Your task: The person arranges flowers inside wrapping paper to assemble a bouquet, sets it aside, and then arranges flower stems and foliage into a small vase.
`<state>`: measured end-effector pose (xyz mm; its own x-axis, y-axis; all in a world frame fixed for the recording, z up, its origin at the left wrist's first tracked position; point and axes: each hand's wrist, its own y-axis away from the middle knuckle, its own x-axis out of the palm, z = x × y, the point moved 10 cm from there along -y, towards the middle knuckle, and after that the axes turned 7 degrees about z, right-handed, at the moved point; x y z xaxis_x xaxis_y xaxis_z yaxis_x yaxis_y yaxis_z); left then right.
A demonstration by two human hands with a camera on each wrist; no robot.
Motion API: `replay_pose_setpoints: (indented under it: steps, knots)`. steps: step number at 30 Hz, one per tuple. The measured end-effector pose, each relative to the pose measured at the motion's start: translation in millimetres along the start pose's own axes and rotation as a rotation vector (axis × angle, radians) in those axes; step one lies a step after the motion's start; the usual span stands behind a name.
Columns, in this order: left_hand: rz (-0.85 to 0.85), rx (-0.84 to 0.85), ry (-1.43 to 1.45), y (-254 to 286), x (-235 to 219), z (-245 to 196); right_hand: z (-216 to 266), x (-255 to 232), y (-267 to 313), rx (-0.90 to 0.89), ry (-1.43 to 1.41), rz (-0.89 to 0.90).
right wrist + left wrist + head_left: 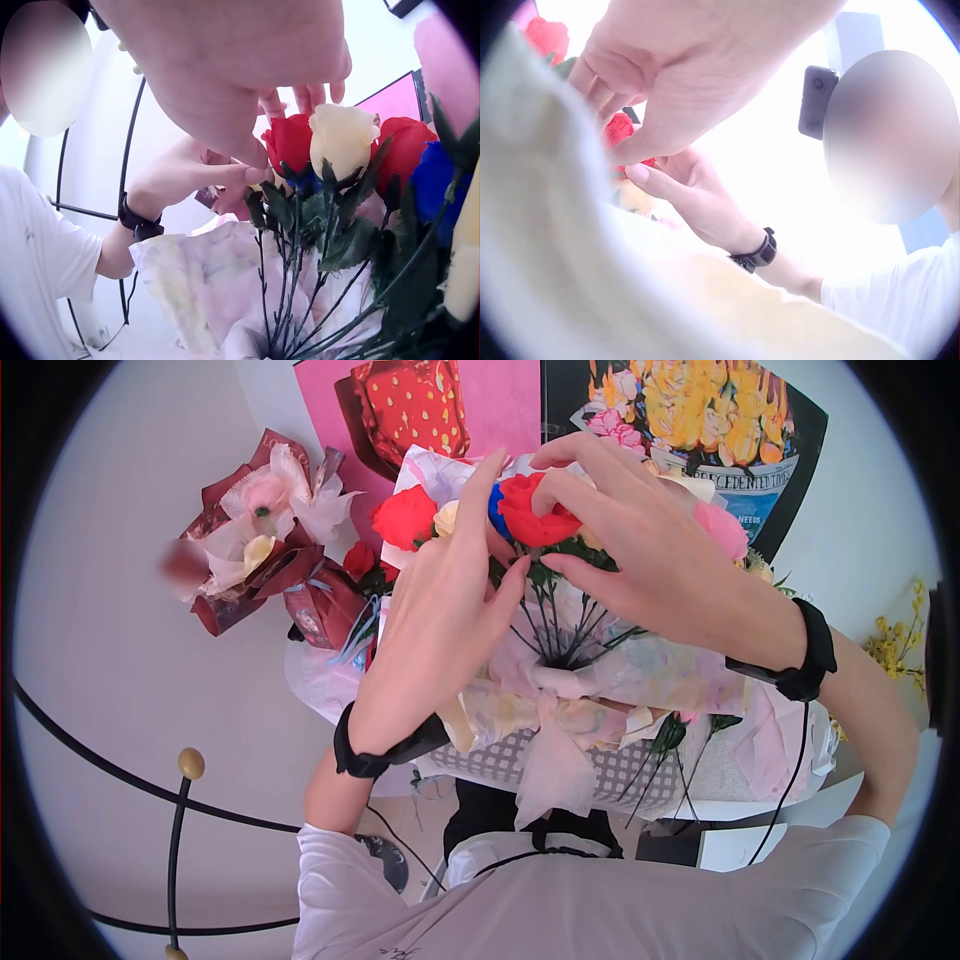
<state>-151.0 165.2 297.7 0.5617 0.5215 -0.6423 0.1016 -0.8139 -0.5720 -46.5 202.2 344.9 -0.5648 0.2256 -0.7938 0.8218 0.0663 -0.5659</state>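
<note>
Both hands meet around a red rose [530, 510] near the top of a bouquet of artificial flowers. My right hand [670, 555] curves over the rose, a finger bent against its petals and the thumb low by its base. On the other side, my left hand [435, 595] has its fingers stretched up behind the flowers, its thumb close to the bloom. A cream rose [341, 139] stands beside the red one in the right wrist view, with blue petals [439, 184] farther right. Dark green stems [553, 625] gather into pale wrapping paper [660, 675], where a sheer bow [555, 760] hangs in front.
Left of the bouquet is another bunch wrapped in dark red paper [315, 605]. Loose stems with leaves [670, 738] hang at the front right over a grey checked surface [620, 775]. A black metal frame [180, 850] stands at left; pictures [500, 410] are behind.
</note>
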Motion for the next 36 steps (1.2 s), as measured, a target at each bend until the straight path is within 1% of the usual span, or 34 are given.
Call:
replay_pose_setpoints:
  steps: [1, 3, 6, 10, 13, 16, 18, 19, 21, 22, 23, 25, 26, 28, 29, 31, 32, 33, 35, 36]
  knots:
    - [-0.001, 0.0, 0.002, 4.7, -1.2, -0.6, 1.6, -0.1, -1.2, -0.001, 0.001, 0.001]
    - [-0.074, 0.057, -0.048, 15.7, -9.7, -7.5, 6.4, -2.2, -4.2, -0.021, -0.057, -0.005]
    - [-0.128, 0.05, 0.008, 32.1, -18.0, -15.2, 10.2, 1.1, -11.9, 0.001, -0.083, 0.041]
    - [-0.125, 0.047, 0.022, 49.5, -17.1, -12.4, 18.3, 6.9, -19.6, -0.016, -0.086, 0.078]
    - [-0.123, 0.058, -0.002, 60.9, -19.2, -9.7, 23.1, 14.1, -22.1, -0.005, -0.111, 0.071]
    - [-0.158, 0.064, 0.025, 73.9, -24.8, -7.3, 32.5, 15.7, -24.6, -0.047, -0.117, 0.062]
    - [-0.196, 0.12, 0.091, 86.5, -29.8, -10.6, 39.6, 11.3, -25.4, -0.077, -0.069, 0.013]
    - [-0.194, 0.12, 0.092, 92.1, -30.1, -10.9, 41.4, 8.9, -25.0, -0.074, -0.07, 0.013]
    - [-0.17, 0.226, 0.138, 106.2, -30.1, -23.8, 41.9, 1.1, -22.1, -0.026, -0.072, 0.072]
    - [-0.165, 0.184, 0.186, 111.1, -32.1, -29.1, 45.9, -7.8, -18.8, -0.021, -0.074, 0.074]
    - [-0.162, 0.182, 0.191, 118.1, -32.5, -26.5, 48.3, -19.1, -13.3, 0.017, -0.065, 0.074]
    - [0.006, 0.312, 0.232, 131.5, -18.1, -31.9, 58.4, -42.3, 4.1, 0.065, -0.055, 0.08]
    - [0.016, 0.313, 0.242, 139.2, -13.3, -30.3, 66.2, -55.4, 16.7, 0.1, -0.017, 0.095]
    - [0.201, 0.288, 0.501, 153.8, 12.0, -25.3, 83.3, -79.8, 51.8, 0.182, 0.064, 0.124]
    - [0.221, 0.296, 0.519, 159.4, 17.3, -23.4, 89.7, -87.6, 74.7, 0.229, 0.108, 0.143]
    - [0.508, 0.299, 0.534, 178.2, 50.8, -23.1, 119.7, -106.8, 158.9, 0.078, 0.213, -0.25]
    - [0.646, 0.188, 0.622, 192.3, 71.2, -13.1, 121.0, -103.6, 168.1, 0.115, 0.161, -0.241]
    - [0.673, 0.203, 0.643, 203.5, 80.4, -10.5, 121.8, -101.0, 177.8, 0.152, 0.107, -0.234]
    - [0.848, -0.027, 0.682, 229.5, 113.0, 16.4, 85.7, -71.2, 226.8, 0.698, -0.109, -0.261]
    - [0.941, -0.11, 0.666, 244.2, 123.7, 27.8, 70.8, -49.2, 256.7, 0.903, -0.13, -0.198]
